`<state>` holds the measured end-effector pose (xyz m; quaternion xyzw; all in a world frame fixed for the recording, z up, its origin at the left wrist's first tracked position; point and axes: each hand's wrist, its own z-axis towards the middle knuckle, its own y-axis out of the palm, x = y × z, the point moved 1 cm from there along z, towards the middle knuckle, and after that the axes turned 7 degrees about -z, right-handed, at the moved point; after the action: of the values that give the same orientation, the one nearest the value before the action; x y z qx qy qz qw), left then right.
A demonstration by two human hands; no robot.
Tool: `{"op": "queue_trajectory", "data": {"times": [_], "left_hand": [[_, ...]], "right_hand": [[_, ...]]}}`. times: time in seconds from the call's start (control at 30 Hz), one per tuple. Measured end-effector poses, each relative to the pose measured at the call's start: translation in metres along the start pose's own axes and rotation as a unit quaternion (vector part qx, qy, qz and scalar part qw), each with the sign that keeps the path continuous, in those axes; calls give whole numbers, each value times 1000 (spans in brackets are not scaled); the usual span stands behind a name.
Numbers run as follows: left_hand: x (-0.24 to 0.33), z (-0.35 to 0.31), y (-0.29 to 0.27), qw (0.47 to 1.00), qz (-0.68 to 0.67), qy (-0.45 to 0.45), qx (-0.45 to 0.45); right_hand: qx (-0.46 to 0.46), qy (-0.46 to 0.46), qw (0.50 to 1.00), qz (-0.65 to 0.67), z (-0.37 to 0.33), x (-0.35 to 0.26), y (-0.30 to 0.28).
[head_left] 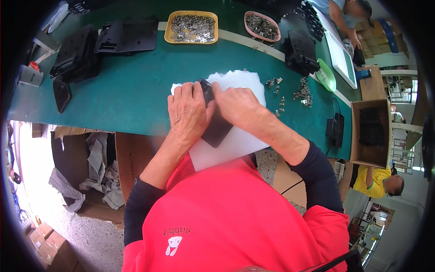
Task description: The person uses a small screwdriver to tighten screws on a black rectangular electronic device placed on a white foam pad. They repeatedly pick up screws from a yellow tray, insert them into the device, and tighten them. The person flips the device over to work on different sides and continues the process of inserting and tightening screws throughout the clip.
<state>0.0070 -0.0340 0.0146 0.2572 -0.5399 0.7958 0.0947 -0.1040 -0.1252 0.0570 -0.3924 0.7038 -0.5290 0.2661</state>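
A flat black plastic part (218,130) lies at a slant on a white foam sheet (247,81) at the table's near edge. My left hand (188,111) is closed on its left side, fingers pointing away from me. At the part's far end, the fingers of my right hand (238,106) are bent and pressed against it. Whether a small piece sits under those fingertips is hidden. To the right of the foam, small metal clips (303,93) lie loose on the green table (127,90).
A yellow tray (171,36) and a pink tray (247,25) hold small metal pieces. Black plastic parts (79,54) are stacked at the left, more (301,52) at the right. A green bowl (333,81), a black adapter (335,129) and open cardboard boxes (122,154) surround me. Another person (337,13) works at far right.
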Motion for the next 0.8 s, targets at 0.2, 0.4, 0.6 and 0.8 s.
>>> {"op": "queue_trajectory", "data": {"times": [0.2, 0.4, 0.6, 0.8], "left_hand": [[4, -1, 2, 999, 21, 15, 24], [0, -4, 2, 999, 12, 21, 27], [5, -5, 2, 999, 3, 22, 28], [7, -2, 6, 1000, 7, -2, 27]], "right_hand": [[-31, 36, 995, 82, -13, 7, -9], [32, -33, 999, 20, -12, 11, -10], [26, -45, 999, -9, -11, 8, -17], [76, -97, 989, -81, -6, -1, -20]]}}
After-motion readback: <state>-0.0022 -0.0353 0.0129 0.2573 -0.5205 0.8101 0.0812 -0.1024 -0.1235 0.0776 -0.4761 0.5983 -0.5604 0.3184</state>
